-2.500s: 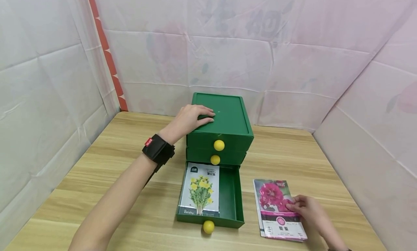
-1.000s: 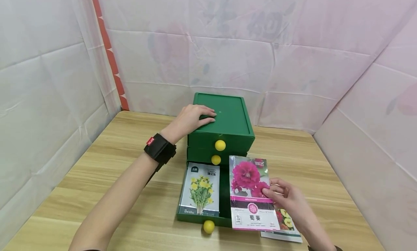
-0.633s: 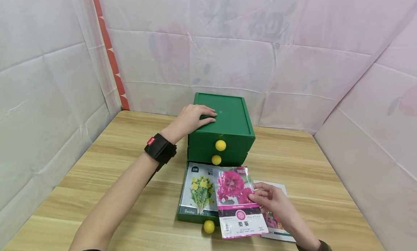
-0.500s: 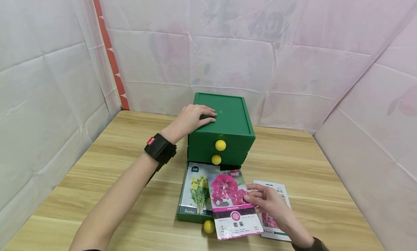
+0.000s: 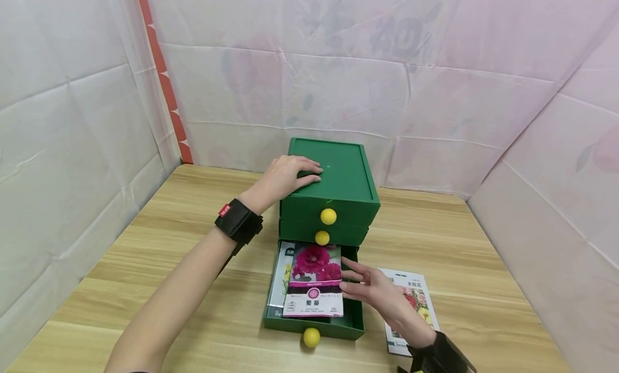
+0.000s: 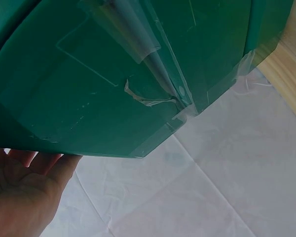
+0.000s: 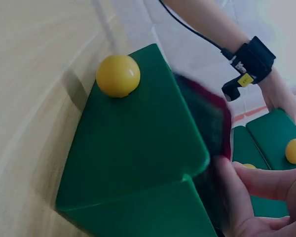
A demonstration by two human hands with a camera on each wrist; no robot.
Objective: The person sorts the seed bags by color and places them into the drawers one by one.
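A green three-drawer box stands mid-table with its bottom drawer pulled out. My left hand rests on the box's top left corner; in the left wrist view its palm lies against the green wall. A pink-flower seed packet lies in the drawer on top of a yellow-flower packet. My right hand touches the pink packet's right edge with straight fingers. The drawer front and its yellow knob fill the right wrist view.
Another flower packet lies on the wooden table right of the drawer, partly under my right wrist. The two upper drawers are closed, with yellow knobs. White cloth walls enclose the table on three sides.
My right hand lifted the pink-flower packet off the pile on the table, carried it left and laid it in the open drawer over the yellow-flower packet. My left hand stayed put.
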